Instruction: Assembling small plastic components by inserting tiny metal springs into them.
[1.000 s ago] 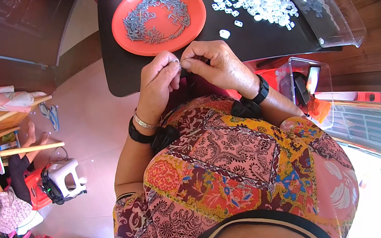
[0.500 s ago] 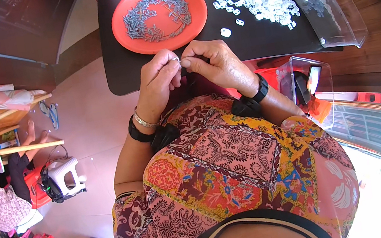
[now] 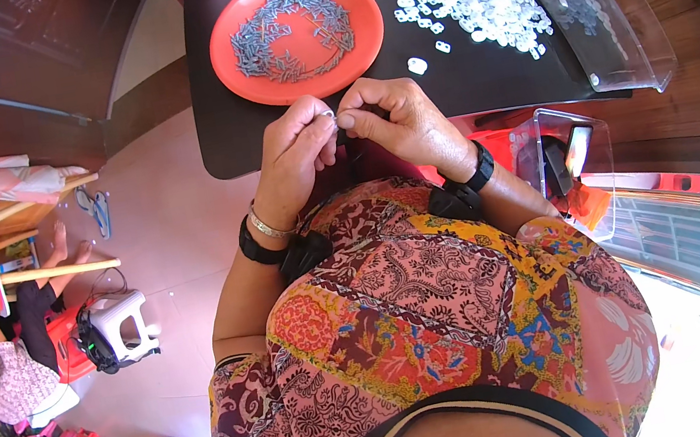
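Just on the near side of the red plate (image 3: pixel 292 92), fingertips meet — the left hand (image 3: pixel 298 148) pinches a small pale piece (image 3: pixel 328 115), and the right hand (image 3: pixel 399 122) has thumb and forefinger at its other side, though at this size one cannot tell whether they grip it too. Slim grey metal pins (image 3: pixel 253 54) ring the plate's middle; right of the plate spreads a heap of white pieces (image 3: pixel 476 3) — one loose piece (image 3: pixel 417 66) lies nearer the plate's right edge.
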### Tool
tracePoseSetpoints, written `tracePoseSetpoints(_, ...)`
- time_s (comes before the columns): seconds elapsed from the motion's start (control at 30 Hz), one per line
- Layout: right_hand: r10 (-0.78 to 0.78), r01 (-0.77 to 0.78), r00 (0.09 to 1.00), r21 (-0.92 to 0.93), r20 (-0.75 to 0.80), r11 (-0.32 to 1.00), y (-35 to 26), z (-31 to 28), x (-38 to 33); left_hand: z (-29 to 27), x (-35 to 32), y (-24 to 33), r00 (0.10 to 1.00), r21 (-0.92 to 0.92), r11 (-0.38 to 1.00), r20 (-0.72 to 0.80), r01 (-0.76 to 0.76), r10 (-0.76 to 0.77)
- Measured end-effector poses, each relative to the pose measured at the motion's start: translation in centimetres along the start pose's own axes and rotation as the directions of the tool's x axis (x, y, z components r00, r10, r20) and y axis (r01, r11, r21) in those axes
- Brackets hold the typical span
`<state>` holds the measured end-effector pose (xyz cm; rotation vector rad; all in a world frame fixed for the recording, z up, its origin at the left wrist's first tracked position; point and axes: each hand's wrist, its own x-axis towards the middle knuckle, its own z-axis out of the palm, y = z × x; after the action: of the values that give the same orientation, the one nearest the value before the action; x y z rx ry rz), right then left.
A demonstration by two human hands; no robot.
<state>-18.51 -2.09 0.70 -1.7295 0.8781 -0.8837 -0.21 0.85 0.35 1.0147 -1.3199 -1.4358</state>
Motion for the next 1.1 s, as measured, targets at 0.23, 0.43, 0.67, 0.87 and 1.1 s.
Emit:
tracePoseSetpoints(0.23, 0.003, -0.003, 1.000, 0.034, -0.001, 0.999, 0.43, 0.00, -0.01, 0.03, 0.10, -0.08, 1.000, 0.006, 1.000, 0.007, 0.000, 0.000)
tracePoseSetpoints(0.43, 0.001, 0.000, 1.000, 0.041, -0.004, 0.999, 0.49, 0.07, 0.00, -0.04, 0.09, 0.03, 1.000, 0.024, 1.000, 0.014, 0.002, -0.002)
tracePoseSetpoints(0.67, 0.017, -0.016, 1.000, 0.038, -0.009, 0.999, 0.23, 0.11, 0.16, -0.18, 0.16, -0.14, 1.000, 0.049, 0.999, 0.019, -0.005, 0.004)
tracePoseSetpoints(0.87, -0.011, 0.013, 0.999, 0.048, -0.034, 0.999, 0.36, 0.19, 0.40, -0.35, 0.22, -0.23, 0.999, 0.041, 0.999, 0.041, -0.010, 0.008)
tracePoseSetpoints(1.1, 0.042, -0.040, 0.999, 0.080, -0.016, 0.996, 0.64, 0.04, 0.25, -0.17, 0.16, 0.07, 0.999, 0.048, 0.999, 0.046, 0.006, -0.008)
